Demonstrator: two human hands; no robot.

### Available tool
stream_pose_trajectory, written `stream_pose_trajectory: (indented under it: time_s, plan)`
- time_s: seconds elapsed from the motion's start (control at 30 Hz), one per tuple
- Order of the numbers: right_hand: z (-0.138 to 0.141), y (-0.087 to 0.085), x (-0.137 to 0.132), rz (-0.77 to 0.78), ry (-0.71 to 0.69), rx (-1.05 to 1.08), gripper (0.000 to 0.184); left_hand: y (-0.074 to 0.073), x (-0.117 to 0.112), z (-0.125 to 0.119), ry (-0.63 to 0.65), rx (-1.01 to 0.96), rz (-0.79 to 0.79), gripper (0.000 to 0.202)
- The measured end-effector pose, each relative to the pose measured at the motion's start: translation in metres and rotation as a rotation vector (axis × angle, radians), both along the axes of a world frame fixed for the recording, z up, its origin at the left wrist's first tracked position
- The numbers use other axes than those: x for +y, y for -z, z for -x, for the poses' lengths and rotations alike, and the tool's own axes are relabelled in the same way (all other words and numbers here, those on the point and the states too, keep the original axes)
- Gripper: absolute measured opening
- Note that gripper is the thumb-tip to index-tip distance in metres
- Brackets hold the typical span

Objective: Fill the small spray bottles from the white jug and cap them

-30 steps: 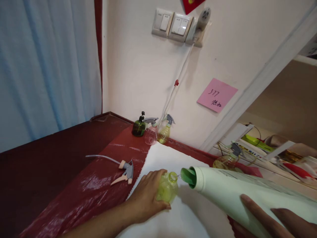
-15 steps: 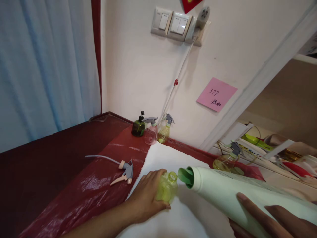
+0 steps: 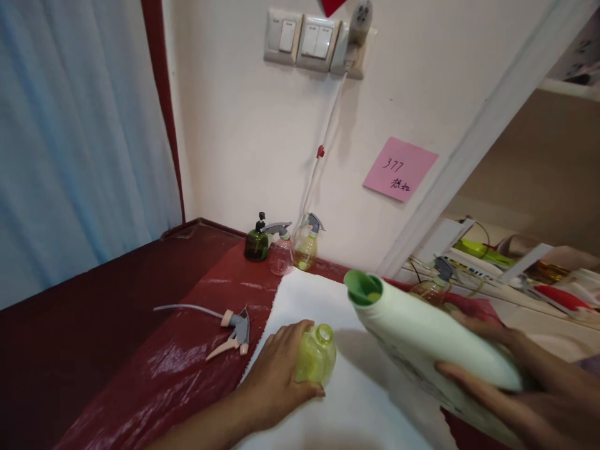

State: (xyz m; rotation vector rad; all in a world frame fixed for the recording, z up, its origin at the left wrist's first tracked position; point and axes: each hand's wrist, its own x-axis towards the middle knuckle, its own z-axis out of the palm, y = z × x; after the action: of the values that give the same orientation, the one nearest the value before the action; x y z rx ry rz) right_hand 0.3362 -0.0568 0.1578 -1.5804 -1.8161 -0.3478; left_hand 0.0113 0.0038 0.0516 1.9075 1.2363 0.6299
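Note:
My left hand (image 3: 281,375) is wrapped round a small yellow-green bottle (image 3: 317,357), which has an open neck and no top on it. The bottle is over a white cloth (image 3: 309,297). At the right, my right hand (image 3: 510,381) grips a large pale green bottle (image 3: 422,337), tilted, its dark green spout up and to the left. A gap lies between that spout and the small bottle's neck. A grey and peach spray head (image 3: 240,330) with a clear tube rests on the red plastic sheet left of my left hand.
By the wall stand a dark green pump bottle (image 3: 256,244), a pink spray bottle (image 3: 281,255) and a yellow spray bottle (image 3: 307,247). Another spray bottle (image 3: 434,284) is behind the large bottle. A cluttered shelf (image 3: 510,262) is at the right, a blue curtain (image 3: 79,137) at the left.
The large bottle's spout has risen and moved away from the small bottle's neck. The left hand still holds the small bottle in nearly the same spot. The view has shifted slightly.

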Motion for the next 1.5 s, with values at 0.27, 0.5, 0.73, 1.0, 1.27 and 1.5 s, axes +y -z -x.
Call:
stream_pose_trajectory:
  time_s: [0.27, 0.5, 0.73, 1.0, 1.27, 1.5]
  plan:
    - [0.027, -0.003, 0.058, -0.174, 0.130, 0.788, 0.063, 0.002, 0.003, 0.000, -0.018, 0.044, 0.045, 0.092]
    - [0.045, 0.055, 0.099, -0.164, 0.008, 1.053, 0.064, 0.010, 0.007, 0.001, -0.041, 0.047, 0.070, 0.098]
    - [0.046, 0.050, 0.086, -0.166, 0.055, 0.871, 0.070, 0.004, 0.010, 0.001, -0.033, 0.067, 0.047, 0.096]
    - [0.130, 0.079, 0.021, 0.073, -0.265, 0.759, 0.055, 0.016, 0.015, 0.008, -0.018, 0.050, -0.114, 0.098]
    - [0.159, 0.112, 0.027, 0.416, -0.471, 0.754, 0.063, -0.027, 0.019, 0.026, 0.111, 0.333, -0.221, 0.091]
    - [0.159, 0.112, 0.026, 0.459, -0.438, 0.715, 0.063, -0.062, 0.050, 0.104, -0.065, 0.633, -0.374, 0.043]
